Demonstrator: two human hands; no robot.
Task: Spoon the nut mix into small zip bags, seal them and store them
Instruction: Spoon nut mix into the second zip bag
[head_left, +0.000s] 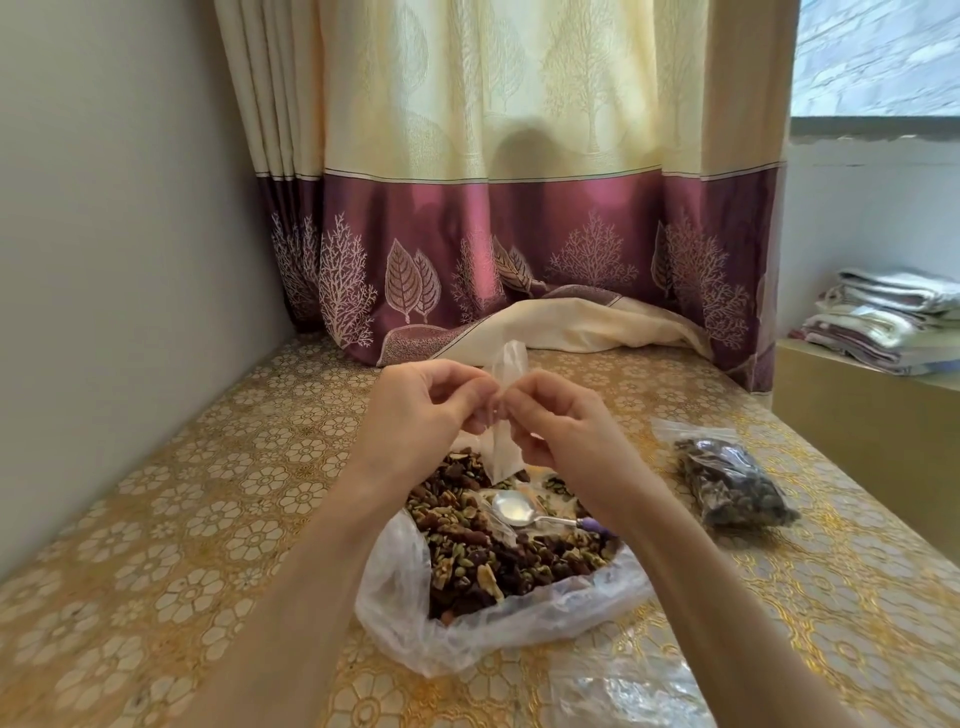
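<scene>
Nut mix (498, 561) in open plastic bag (415, 623) nearest; directly above, left hand (426, 410) and right hand (561, 426) pinch empty zip bag (506, 415), long axis vertical; spoon (511, 508) below right hand.

The middle of the small zip bag (506, 447) is covered by the fingertips of the left hand (431, 410) and right hand (561, 426), so its mouth can't be made out. Part of the spoon (524, 512) handle is hidden behind the right wrist. The folded linens (893, 317) are cut off at the right edge, and the clear plastic (623, 696) by the bottom edge.
</scene>
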